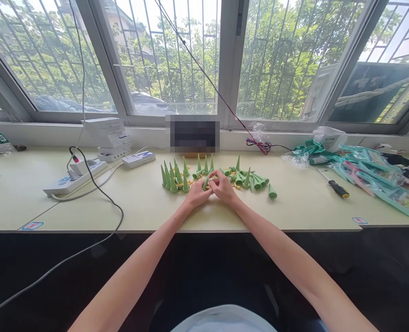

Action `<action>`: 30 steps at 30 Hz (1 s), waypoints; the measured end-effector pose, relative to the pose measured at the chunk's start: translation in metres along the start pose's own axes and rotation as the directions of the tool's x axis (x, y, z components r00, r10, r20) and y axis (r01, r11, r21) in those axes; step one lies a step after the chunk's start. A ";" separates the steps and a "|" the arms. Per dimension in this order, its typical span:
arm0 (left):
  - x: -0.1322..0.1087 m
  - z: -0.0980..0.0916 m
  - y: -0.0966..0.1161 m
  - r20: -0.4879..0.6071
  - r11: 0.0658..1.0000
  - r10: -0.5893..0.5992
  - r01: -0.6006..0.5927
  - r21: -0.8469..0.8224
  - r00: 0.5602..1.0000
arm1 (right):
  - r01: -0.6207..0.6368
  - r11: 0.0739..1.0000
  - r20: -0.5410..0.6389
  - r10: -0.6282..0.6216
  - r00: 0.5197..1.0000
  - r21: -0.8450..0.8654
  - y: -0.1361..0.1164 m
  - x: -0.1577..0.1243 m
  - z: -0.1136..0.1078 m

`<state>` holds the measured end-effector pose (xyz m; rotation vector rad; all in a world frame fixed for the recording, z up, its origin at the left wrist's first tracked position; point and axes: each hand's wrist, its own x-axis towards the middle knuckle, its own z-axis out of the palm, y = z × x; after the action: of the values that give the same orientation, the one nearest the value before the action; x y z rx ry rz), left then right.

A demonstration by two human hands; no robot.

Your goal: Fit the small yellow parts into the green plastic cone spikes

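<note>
Both hands meet over the middle of the table. A small green cone (207, 180) is held upright, tilted slightly, in my left hand (198, 194), whose fingers are closed round it. My right hand (224, 187) has its thumb and fingers pinched beside the same cone; what lies between those fingertips is too small to make out. On the left, several green cones (173, 183) stand point up. To the right, more green cones (258, 180) lie in a loose pile, with small orange-yellow pieces (238, 187) among them. One cone (272, 192) sits apart at the right.
A white power strip (64, 183) with a dark cable (104, 198) is at the left, near stacked white boxes (111, 138). A screwdriver (339, 189) and teal plastic packets (381, 177) lie at the right. Behind the cones stands a blurred dark object (195, 134).
</note>
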<state>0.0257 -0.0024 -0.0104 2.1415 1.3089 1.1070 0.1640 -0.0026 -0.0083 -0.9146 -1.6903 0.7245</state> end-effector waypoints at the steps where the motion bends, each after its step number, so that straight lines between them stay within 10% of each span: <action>1: 0.000 0.000 0.000 0.003 1.000 -0.009 0.009 0.005 1.000 | 0.003 1.000 0.002 -0.003 1.000 -0.001 0.000 0.000 0.000; 30: -0.004 -0.004 0.002 0.014 0.991 -0.021 0.023 -0.132 1.000 | -0.223 0.936 0.010 0.230 0.973 0.272 -0.001 0.006 0.002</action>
<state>0.0226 -0.0073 -0.0088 2.0302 1.2156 1.1368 0.1612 0.0015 -0.0048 -0.9252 -1.4339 1.0696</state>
